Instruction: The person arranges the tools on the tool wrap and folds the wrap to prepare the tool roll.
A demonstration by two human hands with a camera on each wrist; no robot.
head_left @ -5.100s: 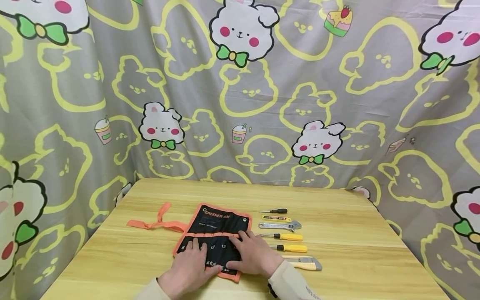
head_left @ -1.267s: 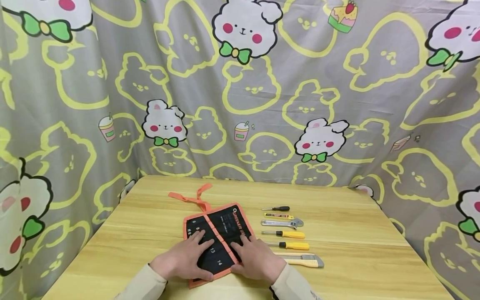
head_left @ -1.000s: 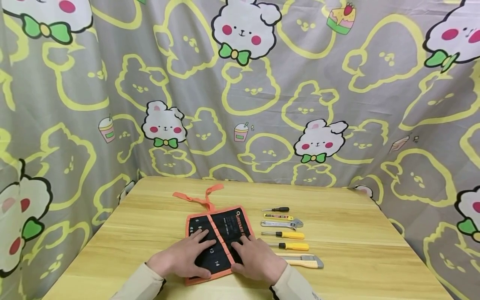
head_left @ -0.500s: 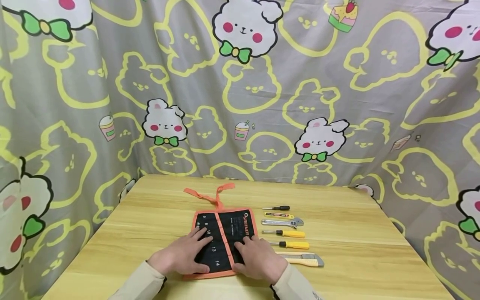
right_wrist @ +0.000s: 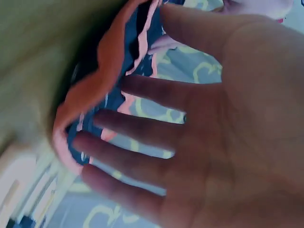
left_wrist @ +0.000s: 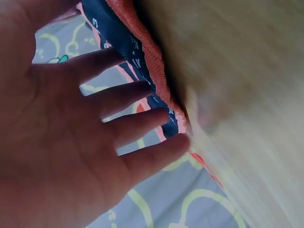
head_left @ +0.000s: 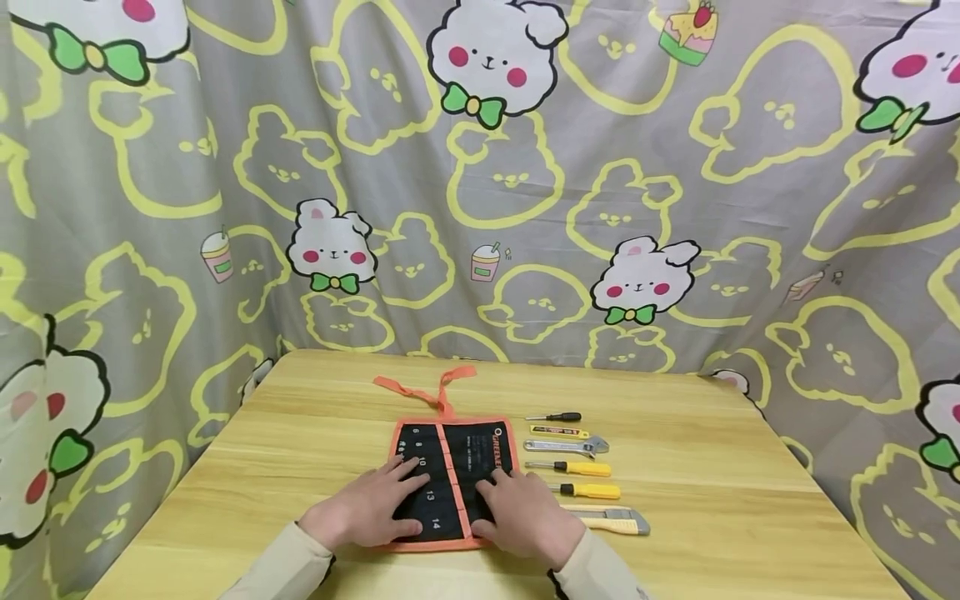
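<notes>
A black tool roll pouch (head_left: 472,454) with orange trim lies spread on the table, its numbered pockets on the left and its printed flap on the right. Orange tie straps (head_left: 444,396) trail from its far edge. My left hand (head_left: 367,507) rests on the pocket side, fingers spread and thumb near the front edge. On the flap side rests my right hand (head_left: 527,518), fingers extended over the lower right. From the left wrist view, fingertips reach the pouch's orange border (left_wrist: 154,61). The right wrist view shows straight fingers along the other orange border (right_wrist: 109,61).
Right of the pouch, tools lie in a column: a small black-handled screwdriver (head_left: 564,417), a flat yellow case (head_left: 558,432), an adjustable wrench (head_left: 566,447), two yellow-handled screwdrivers (head_left: 592,469), and a utility knife (head_left: 618,522) partly behind my right hand. A patterned curtain (head_left: 525,208) hangs behind the table (head_left: 720,467).
The pouch has turned clockwise under both hands, so its straps moved from the left to the far side. Lately it has shifted slightly right and straightened. The tools have stayed put.
</notes>
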